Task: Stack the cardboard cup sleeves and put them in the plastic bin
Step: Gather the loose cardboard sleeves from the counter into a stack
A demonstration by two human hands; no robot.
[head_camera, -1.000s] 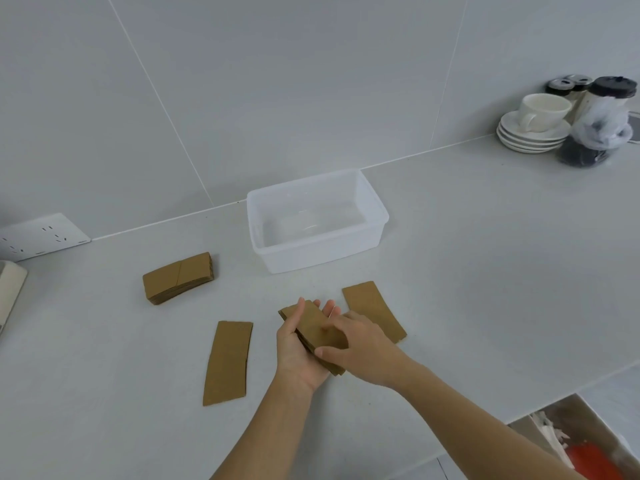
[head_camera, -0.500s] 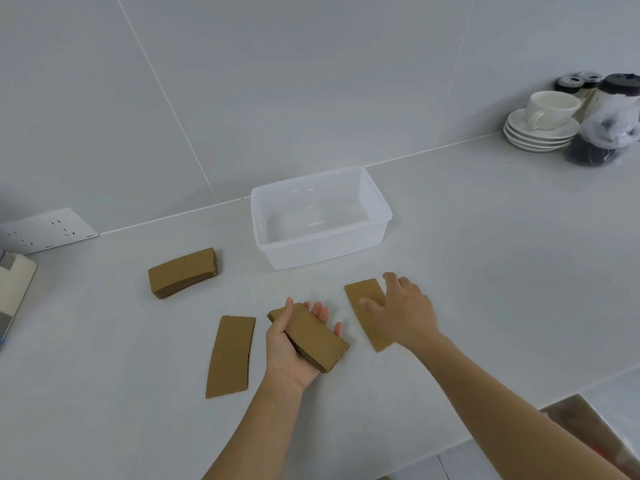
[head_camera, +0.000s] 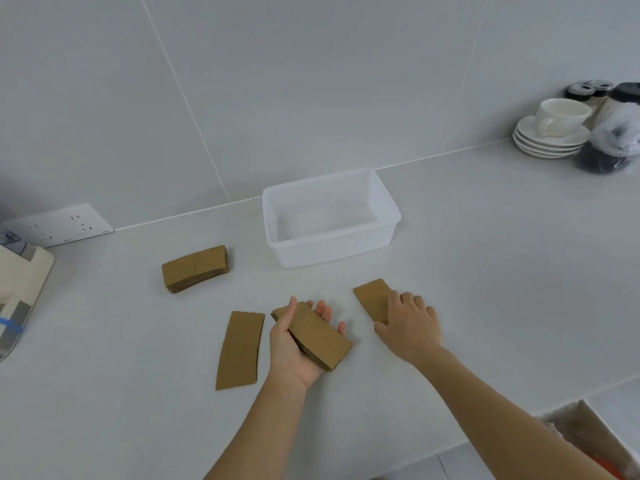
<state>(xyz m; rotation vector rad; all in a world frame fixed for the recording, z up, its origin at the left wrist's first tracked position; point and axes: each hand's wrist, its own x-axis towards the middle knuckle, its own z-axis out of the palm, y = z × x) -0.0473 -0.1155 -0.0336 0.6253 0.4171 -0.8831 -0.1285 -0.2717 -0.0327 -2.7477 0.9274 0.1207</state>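
Our left hand [head_camera: 294,344] lies palm up just above the desk [head_camera: 485,271], thumb and fingers curled around a small stack of cardboard sleeves [head_camera: 313,336] resting across the palm. Our right hand [head_camera: 408,327] is spread flat, palm down, its fingers pressing on a single sleeve [head_camera: 374,297] lying on the desk. Another single sleeve [head_camera: 240,349] lies flat just left of the left hand. Farther left and back sits a thicker sleeve stack [head_camera: 194,268]. The clear plastic bin [head_camera: 332,252] stands behind the hands, near the wall, with nothing in it.
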